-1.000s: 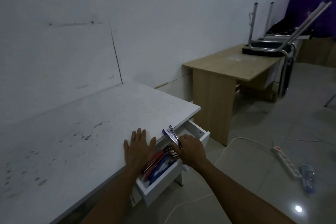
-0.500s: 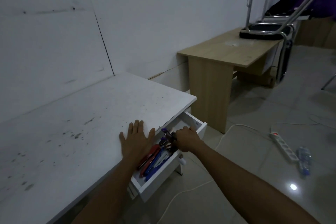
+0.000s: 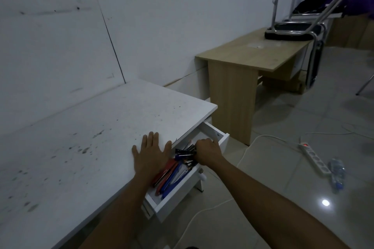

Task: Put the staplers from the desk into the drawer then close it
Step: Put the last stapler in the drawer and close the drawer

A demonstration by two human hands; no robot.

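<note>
The white drawer (image 3: 182,194) stands pulled out from under the white desk (image 3: 85,147). Inside it lie several staplers, red (image 3: 164,172) and blue (image 3: 172,178) ones toward me, and dark purple ones (image 3: 185,153) farther along. My right hand (image 3: 206,151) is down in the drawer's far part, fingers curled around the dark purple stapler. My left hand (image 3: 150,155) lies flat, fingers spread, on the desk edge just above the drawer. No stapler shows on the desk top.
A wooden desk (image 3: 253,54) with an upturned chair (image 3: 291,30) stands beyond the drawer. On the tiled floor to the right lie a power strip (image 3: 314,156) with its cable and a plastic bottle (image 3: 337,174).
My right hand has lowered the dark purple stapler from above the drawer down into it. My left hand has stayed flat on the desk edge.
</note>
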